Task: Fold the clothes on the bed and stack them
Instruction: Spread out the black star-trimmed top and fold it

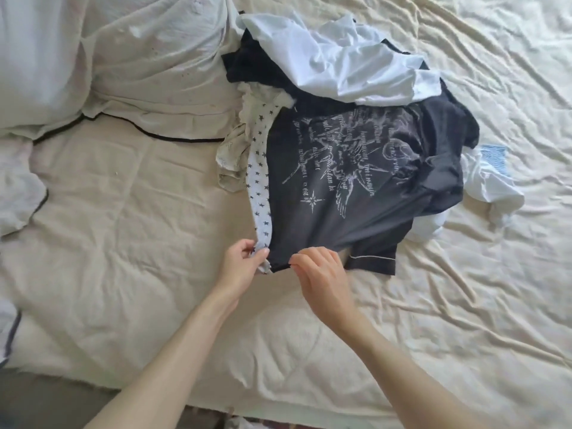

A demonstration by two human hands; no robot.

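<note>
A dark printed shirt (343,181) is lying on the bed (154,212), topping a heap of clothes. At the shirt's near hem, the left hand (243,263) is pinching a star-patterned garment (263,187) running along the shirt's left edge. Just right of it, the right hand (322,274) is pinching the hem. A white garment (340,63) is lying across the shirt's far side.

Bright, soft daylight, strongest toward 1 and 2 o'clock, washing out the cream sheet (510,57) there. Faint shadows only, lying under the forearms toward 6 o'clock. Overexposed and nearly featureless at 10 o'clock on the pillow (40,57). Slightly soft throughout, with wide-angle bending near the edges. Dim strip at 7 o'clock.
</note>
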